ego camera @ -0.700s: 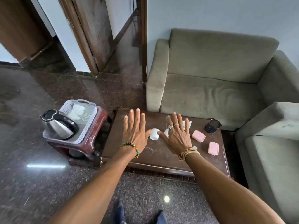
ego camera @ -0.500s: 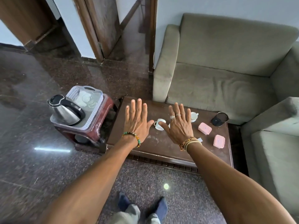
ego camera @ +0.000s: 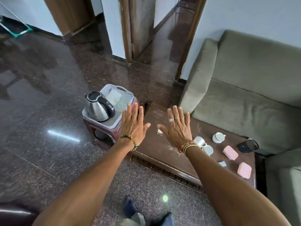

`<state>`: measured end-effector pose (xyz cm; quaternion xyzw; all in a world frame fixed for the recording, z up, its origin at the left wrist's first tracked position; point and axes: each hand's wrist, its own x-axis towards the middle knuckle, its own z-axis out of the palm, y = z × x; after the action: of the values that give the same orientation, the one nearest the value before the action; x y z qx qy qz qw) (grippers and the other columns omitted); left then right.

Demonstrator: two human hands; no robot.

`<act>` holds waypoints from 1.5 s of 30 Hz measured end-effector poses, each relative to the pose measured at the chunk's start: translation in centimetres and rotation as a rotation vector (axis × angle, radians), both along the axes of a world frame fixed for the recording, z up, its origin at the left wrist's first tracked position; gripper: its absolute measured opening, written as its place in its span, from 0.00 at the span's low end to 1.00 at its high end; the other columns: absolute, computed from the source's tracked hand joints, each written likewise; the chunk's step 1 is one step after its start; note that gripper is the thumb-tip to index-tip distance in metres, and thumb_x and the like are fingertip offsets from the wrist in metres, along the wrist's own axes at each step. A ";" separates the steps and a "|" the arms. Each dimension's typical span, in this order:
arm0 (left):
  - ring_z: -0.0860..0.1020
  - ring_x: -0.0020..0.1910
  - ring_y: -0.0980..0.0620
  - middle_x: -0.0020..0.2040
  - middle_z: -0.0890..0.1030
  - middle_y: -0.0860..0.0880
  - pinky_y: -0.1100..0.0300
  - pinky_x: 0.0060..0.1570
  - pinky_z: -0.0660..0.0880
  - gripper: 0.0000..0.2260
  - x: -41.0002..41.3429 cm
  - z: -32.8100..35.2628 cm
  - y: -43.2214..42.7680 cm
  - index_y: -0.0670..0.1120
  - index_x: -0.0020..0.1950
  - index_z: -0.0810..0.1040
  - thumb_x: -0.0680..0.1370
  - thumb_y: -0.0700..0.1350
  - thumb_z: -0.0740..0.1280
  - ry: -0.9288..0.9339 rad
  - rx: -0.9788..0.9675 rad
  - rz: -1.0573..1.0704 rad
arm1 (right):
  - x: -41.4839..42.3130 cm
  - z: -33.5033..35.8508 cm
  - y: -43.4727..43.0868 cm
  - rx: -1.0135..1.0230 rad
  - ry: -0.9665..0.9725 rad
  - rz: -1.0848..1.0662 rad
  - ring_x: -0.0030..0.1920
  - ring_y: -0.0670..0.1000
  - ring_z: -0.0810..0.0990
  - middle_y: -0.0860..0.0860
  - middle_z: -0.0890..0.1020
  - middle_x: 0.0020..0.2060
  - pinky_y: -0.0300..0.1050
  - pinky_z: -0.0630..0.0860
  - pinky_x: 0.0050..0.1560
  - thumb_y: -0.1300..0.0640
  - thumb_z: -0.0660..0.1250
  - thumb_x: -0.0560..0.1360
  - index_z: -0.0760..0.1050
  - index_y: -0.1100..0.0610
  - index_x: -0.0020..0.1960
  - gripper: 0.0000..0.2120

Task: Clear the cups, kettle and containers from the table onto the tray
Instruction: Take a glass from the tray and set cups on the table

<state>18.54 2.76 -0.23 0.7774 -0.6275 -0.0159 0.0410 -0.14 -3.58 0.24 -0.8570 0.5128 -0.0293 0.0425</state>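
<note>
While the left hand [ego camera: 132,126] and right hand [ego camera: 177,129] hover flat, fingers spread and holding nothing, the kettle [ego camera: 99,108] stands in the white tray [ego camera: 107,88] on a stool [ego camera: 88,123], and 3 cups [ego camera: 218,137] and 2 pink containers [ego camera: 230,152] sit on the table [ego camera: 154,144].

A dark, polished stone floor [ego camera: 40,111] fills the left and near part of the room, speckled close by and glossy farther off. A white streak of light [ego camera: 63,136] is reflected on it at left, and a small pale green spot [ego camera: 165,198] lies nearer. The far walls [ego camera: 244,17] are pale blue-white, broken by brown wooden door frames [ego camera: 125,30]. A grey-green sofa [ego camera: 252,98] stands at right against the wall, with a matching armchair [ego camera: 283,185] nearer at the right edge. A low dark wooden surface [ego camera: 156,144] sits before the sofa, a small maroon stool [ego camera: 88,123] just beside its left end.
</note>
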 end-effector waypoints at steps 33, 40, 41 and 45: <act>0.54 0.77 0.40 0.78 0.55 0.42 0.44 0.74 0.56 0.32 18.4 -3.2 -9.7 0.43 0.77 0.50 0.80 0.58 0.56 0.106 0.072 0.266 | 23.2 -4.5 -14.7 0.087 -0.012 0.328 0.79 0.59 0.48 0.57 0.52 0.79 0.61 0.42 0.77 0.28 0.39 0.75 0.49 0.57 0.79 0.44; 0.51 0.77 0.41 0.79 0.51 0.43 0.46 0.75 0.52 0.33 21.4 -6.7 -12.9 0.44 0.78 0.46 0.80 0.60 0.54 0.148 0.157 0.213 | 25.8 -7.7 -16.3 0.151 0.049 0.317 0.79 0.59 0.47 0.58 0.51 0.79 0.61 0.41 0.76 0.26 0.36 0.74 0.47 0.58 0.80 0.46; 0.50 0.77 0.41 0.79 0.51 0.43 0.46 0.75 0.52 0.33 22.0 -7.3 -13.5 0.44 0.78 0.46 0.80 0.59 0.55 0.154 0.173 0.195 | 26.3 -8.2 -16.5 0.168 0.050 0.298 0.79 0.59 0.47 0.58 0.51 0.79 0.60 0.41 0.76 0.26 0.37 0.74 0.47 0.58 0.80 0.46; 0.49 0.78 0.42 0.79 0.49 0.43 0.46 0.76 0.50 0.33 24.6 -9.0 -16.2 0.44 0.78 0.45 0.80 0.57 0.56 0.196 0.219 0.168 | 28.2 -10.0 -18.3 0.227 0.076 0.247 0.79 0.59 0.46 0.57 0.49 0.79 0.60 0.40 0.76 0.27 0.38 0.74 0.46 0.57 0.80 0.45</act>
<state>43.15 -13.40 -9.27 0.8217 -0.5478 -0.1561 0.0183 28.06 -21.92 -9.72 -0.9037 0.4048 0.0665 0.1228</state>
